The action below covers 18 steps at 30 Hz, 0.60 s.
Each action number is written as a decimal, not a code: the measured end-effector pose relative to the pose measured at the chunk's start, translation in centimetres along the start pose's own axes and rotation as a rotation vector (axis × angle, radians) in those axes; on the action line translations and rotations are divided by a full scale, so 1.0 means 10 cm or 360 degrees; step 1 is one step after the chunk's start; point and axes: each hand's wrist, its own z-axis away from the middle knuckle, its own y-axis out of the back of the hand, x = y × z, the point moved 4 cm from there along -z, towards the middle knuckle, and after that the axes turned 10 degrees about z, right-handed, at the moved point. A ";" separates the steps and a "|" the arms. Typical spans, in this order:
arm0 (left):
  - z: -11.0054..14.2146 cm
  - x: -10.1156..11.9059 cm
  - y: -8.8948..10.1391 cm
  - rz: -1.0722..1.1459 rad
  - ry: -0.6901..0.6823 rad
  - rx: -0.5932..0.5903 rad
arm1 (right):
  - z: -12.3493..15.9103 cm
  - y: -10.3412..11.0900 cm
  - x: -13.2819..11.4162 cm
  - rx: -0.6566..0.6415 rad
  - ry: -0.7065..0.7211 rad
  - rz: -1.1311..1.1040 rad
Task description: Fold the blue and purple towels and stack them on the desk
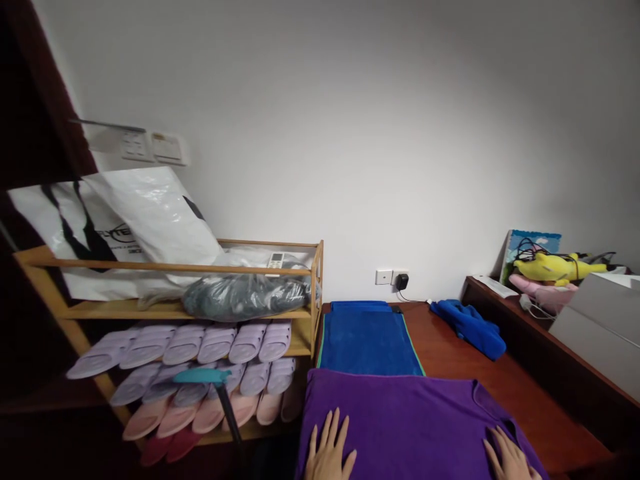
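Observation:
A purple cloth [405, 420] is spread over the near end of the brown wooden tabletop [465, 387]. My left hand [327, 453] lies flat on its left part, fingers stretched forward and slightly spread. Near the cloth's right edge, my right hand [510, 457] also rests with fingers apart; the bottom of the view cuts it off. The cloth's far right corner is rumpled. Beyond it lies a blue cloth [367, 340] with green edging, partly covered by the purple one. Neither hand grips anything.
A crumpled blue cloth [470, 327] lies farther right. Left of the table stands a wooden rack [316, 300] with several slippers [193, 343] and a white bag [145, 220]. A yellow plush toy [555, 268] and a white box [600, 320] are on the raised right ledge.

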 end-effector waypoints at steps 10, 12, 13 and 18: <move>-0.67 -1.04 0.72 0.1059 0.0708 0.0758 | -0.89 0.10 -0.19 -0.0138 -0.0386 0.0181; -0.84 -1.14 0.75 0.1166 0.0720 0.0736 | -0.98 0.03 -0.15 -0.0284 -0.0415 0.0148; -0.89 -1.16 0.74 0.1224 0.0715 0.0725 | -1.02 0.00 -0.12 -0.0339 -0.0397 0.0130; -0.97 -1.19 0.64 0.1486 0.0707 0.0694 | -1.05 -0.02 -0.03 -0.0197 -0.0108 0.0261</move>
